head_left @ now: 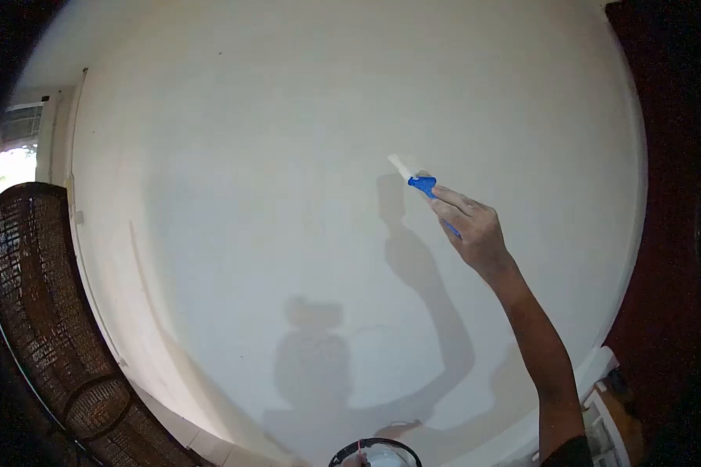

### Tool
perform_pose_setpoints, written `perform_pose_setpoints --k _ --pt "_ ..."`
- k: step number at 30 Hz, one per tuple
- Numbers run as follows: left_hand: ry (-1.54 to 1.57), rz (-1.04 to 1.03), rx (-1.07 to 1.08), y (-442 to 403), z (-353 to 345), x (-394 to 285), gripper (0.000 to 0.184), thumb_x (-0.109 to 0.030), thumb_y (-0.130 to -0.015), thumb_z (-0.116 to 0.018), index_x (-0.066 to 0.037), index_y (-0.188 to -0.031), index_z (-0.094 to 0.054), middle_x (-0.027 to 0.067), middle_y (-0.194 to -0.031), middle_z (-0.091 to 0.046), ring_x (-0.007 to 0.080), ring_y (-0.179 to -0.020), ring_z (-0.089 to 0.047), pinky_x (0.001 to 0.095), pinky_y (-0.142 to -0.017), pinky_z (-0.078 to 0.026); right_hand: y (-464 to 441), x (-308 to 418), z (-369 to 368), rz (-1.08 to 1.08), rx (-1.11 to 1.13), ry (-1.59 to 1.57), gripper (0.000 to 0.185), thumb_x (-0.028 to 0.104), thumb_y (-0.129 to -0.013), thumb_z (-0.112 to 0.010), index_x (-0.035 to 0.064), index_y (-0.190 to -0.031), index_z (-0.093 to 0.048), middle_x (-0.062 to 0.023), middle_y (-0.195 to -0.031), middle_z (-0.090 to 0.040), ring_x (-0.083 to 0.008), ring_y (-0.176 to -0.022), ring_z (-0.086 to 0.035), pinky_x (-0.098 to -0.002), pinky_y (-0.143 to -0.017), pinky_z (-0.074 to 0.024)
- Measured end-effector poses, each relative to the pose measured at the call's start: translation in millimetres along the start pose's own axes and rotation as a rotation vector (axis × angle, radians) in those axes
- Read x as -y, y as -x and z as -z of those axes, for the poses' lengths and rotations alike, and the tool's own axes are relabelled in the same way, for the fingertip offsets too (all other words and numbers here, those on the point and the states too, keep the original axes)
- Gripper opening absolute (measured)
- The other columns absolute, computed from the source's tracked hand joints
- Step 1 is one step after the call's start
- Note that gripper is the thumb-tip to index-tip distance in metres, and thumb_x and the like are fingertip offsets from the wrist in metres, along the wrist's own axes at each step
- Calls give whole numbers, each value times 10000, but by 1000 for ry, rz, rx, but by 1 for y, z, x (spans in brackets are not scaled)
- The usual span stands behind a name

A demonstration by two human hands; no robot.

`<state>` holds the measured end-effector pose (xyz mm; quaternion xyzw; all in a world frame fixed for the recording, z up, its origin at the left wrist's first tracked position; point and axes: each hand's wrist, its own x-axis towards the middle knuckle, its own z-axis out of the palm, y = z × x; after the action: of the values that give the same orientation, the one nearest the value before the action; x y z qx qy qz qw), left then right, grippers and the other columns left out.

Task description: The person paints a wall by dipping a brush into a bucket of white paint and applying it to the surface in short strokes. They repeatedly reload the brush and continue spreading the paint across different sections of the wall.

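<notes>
My right hand (pixel 473 226) is raised in front of the pale wall (pixel 249 194), its fingers wrapped round the blue handle of a paintbrush (pixel 422 185). The brush's whitish bristles point up and to the left, at or very close to the wall; exact contact is unclear. At the bottom edge, a bucket (pixel 401 449) with a black rim and whitish contents is partly cut off. A small part of my left hand (pixel 355 461) shows at the bucket's near side, seemingly gripping it; most of that hand is out of frame.
A dark woven furniture panel (pixel 35 296) leans at the left, near a bright window (pixel 14 167). Pale floor tiles (pixel 210 445) run along the wall's foot. At the lower right stands a white-framed object (pixel 604 424). Dark red surface (pixel 662 233) borders the right.
</notes>
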<state>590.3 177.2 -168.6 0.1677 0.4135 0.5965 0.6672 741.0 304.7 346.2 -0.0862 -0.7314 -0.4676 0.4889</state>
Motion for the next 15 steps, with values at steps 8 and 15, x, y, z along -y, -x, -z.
perform_pose_setpoints --k 8,15 --pt "2 -35 45 -43 14 55 361 -343 -900 -486 -232 -577 -369 -72 -458 -314 66 -352 -279 228 -332 -214 30 -30 -13 -32 -38 -28 233 -24 -723 -675 32 -941 -615 -125 -1058 -640 -273 -937 -643 -353 -751 -558" --pt "-313 -234 -59 -45 43 37 301 -326 -895 -476 -195 -635 -399 -67 -496 -350 62 -375 -306 235 -335 -247 46 -34 -21 -105 -56 121 248 -3 -726 -659 37 -966 -609 -148 -1049 -636 -290 -935 -639 -372 -763 -548"
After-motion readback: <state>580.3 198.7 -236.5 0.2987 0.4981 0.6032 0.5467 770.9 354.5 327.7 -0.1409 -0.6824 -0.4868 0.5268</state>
